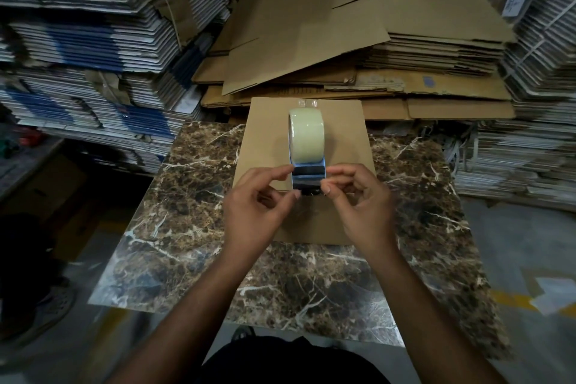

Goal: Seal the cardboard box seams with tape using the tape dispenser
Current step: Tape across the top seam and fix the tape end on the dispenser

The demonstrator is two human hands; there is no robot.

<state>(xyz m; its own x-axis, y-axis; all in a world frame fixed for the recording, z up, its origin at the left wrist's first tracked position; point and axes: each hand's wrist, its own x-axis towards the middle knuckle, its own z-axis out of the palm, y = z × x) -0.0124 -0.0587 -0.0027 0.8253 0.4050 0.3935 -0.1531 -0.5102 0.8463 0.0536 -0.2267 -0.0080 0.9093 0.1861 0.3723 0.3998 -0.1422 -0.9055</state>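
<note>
On cardboard box (265, 140) | tape dispenser (308, 150) | left hand (254, 209), right hand (363, 203): fingertip grip pinching its near end

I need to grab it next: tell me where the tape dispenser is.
In the head view, the tape dispenser sits centre frame on the box, between the left hand and right hand.

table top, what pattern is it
Dark brown marble with white veins, seen in the head view.

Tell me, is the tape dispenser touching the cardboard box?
Touching: in the head view the tape dispenser stands directly on the flat cardboard box, with no gap visible.
</note>
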